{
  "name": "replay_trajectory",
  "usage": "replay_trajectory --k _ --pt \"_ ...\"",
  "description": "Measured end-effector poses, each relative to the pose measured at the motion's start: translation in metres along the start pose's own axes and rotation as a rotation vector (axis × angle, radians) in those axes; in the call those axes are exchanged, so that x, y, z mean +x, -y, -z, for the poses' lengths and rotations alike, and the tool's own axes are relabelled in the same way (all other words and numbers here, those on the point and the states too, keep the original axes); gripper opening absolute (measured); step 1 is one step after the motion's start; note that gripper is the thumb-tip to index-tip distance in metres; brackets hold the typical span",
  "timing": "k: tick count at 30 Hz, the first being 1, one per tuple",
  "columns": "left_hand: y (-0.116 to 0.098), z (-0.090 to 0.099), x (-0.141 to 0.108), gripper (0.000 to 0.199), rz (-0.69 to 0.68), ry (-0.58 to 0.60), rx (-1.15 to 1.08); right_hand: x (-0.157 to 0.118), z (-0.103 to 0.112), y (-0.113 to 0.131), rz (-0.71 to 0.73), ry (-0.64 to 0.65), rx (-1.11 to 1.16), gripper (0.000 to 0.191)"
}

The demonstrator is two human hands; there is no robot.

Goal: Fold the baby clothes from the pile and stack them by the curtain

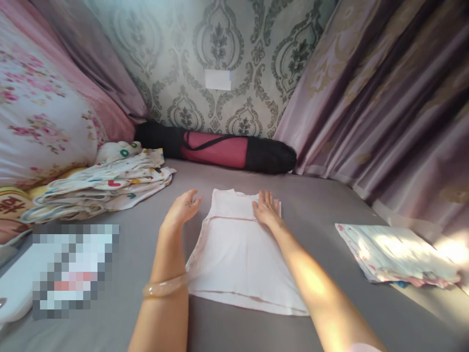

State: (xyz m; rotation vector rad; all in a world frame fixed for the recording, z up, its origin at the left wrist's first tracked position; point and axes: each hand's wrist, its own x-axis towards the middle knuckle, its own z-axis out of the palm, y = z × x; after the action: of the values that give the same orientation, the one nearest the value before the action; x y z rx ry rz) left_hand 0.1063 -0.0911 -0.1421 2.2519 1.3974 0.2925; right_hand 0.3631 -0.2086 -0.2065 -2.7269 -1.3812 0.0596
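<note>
A white sleeveless child's dress (pixel 242 259) lies spread flat on the grey sheet, its neckline away from me and its wider hem towards me. A seam crosses it below the top. My right hand (pixel 266 208) rests flat on the upper right corner of the dress, fingers spread. Left of the dress, my left hand (pixel 183 208) is held just off its edge with fingers apart and nothing in them. A pale bangle (pixel 164 287) circles my left wrist.
Patterned clothes (pixel 106 181) are heaped at the left beside a floral cushion (pixel 47 107). Folded clothes (pixel 395 254) lie at the right. A black and red long bag (pixel 216 149) lies along the wall. Pink curtains (pixel 366 98) hang at the right. A pixelated patch covers something at lower left.
</note>
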Motion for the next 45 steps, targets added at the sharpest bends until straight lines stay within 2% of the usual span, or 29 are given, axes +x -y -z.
replay_trajectory --k 3,5,7,10,13,19,22,25,31,37,40,45 --pt "0.0 -0.008 0.003 0.048 0.011 0.011 -0.004 -0.003 0.002 0.028 0.205 -0.087 -0.004 0.058" --pt "0.0 -0.017 0.007 0.048 0.004 0.031 -0.002 -0.005 0.001 0.048 0.345 -0.074 0.035 0.058" --pt "0.001 -0.024 0.011 0.048 -0.004 0.053 -0.001 -0.005 -0.002 0.062 0.413 -0.051 0.07 0.059" --pt "0.003 -0.03 0.014 0.048 0.002 0.075 0.009 -0.003 -0.01 0.07 0.4 0.028 0.103 0.063" --pt "0.005 -0.03 0.014 0.046 0.013 0.074 0.022 -0.001 -0.015 0.066 0.37 0.105 0.115 0.064" --pt "0.003 -0.028 0.013 0.04 0.021 0.086 -0.006 0.01 -0.006 0.07 0.356 0.192 0.107 0.064" --pt "0.003 -0.028 0.013 0.038 0.02 0.085 -0.006 0.014 -0.005 0.083 0.369 0.095 0.094 0.062" --pt "0.006 -0.029 0.013 0.039 0.025 0.068 -0.013 0.016 -0.013 0.096 0.388 0.002 0.1 0.062" --pt "0.011 -0.028 0.014 0.043 0.022 0.037 -0.021 0.018 -0.023 0.1 0.369 0.085 0.104 0.065" --pt "0.01 -0.027 0.013 0.046 0.026 0.056 -0.043 0.004 -0.018 0.122 0.412 -0.003 0.129 0.062" --pt "0.01 -0.025 0.012 0.046 0.039 0.058 -0.048 -0.003 -0.02 0.135 0.404 0.007 0.135 0.063" --pt "0.01 -0.024 0.011 0.045 0.052 0.038 -0.038 -0.004 -0.019 0.141 0.391 0.061 0.12 0.064"
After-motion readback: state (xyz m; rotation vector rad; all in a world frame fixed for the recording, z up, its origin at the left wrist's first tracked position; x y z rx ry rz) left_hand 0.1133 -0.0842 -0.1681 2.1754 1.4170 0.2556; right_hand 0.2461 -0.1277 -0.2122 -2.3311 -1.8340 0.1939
